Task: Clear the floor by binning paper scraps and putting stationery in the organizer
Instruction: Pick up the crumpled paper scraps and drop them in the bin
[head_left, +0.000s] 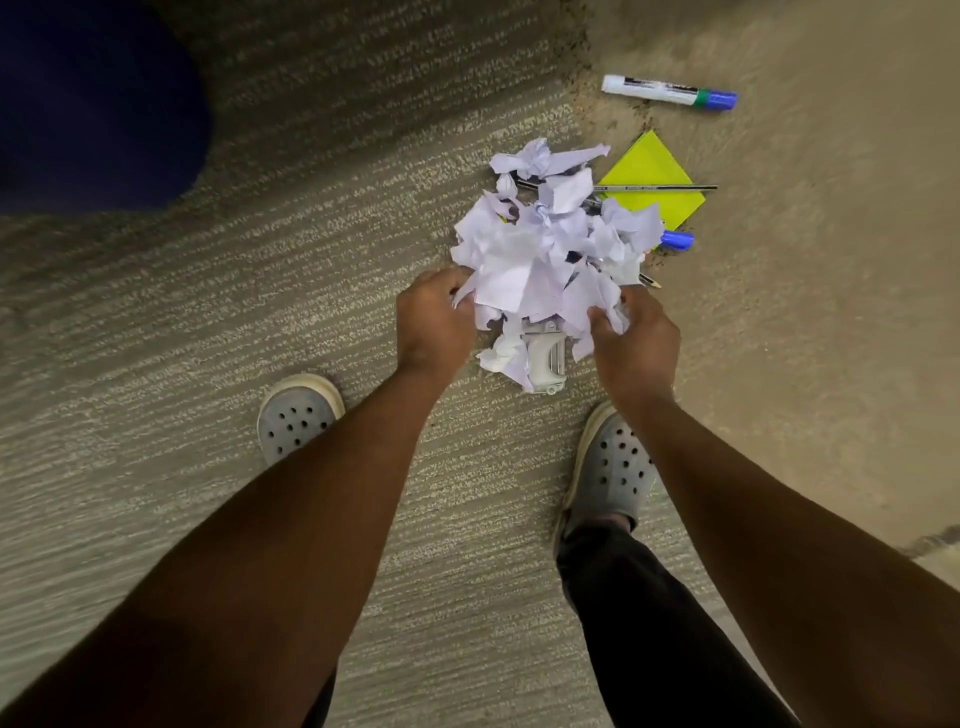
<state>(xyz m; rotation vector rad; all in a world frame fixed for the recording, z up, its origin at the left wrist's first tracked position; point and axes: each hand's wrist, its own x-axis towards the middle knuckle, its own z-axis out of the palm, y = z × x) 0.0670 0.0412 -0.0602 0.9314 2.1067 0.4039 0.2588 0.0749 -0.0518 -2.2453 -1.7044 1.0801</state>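
A heap of crumpled white paper scraps (545, 244) lies on the carpet in front of my feet. My left hand (434, 317) grips the heap's left edge and my right hand (631, 332) grips its right edge, fingers closed on paper. A white stapler (545, 358) pokes out from under the scraps between my hands. A yellow sticky-note pad (654, 171) lies to the right with a pencil (660, 187) across it. A blue marker cap (678, 240) shows beside the heap. Farther back lies a white marker with a blue cap (667, 92).
My two grey clogs (298, 415) (613, 467) stand on the striped carpet below the heap. A dark blue rounded object (93, 104) fills the top left corner. To the right the floor changes to a plain tan surface (831, 260).
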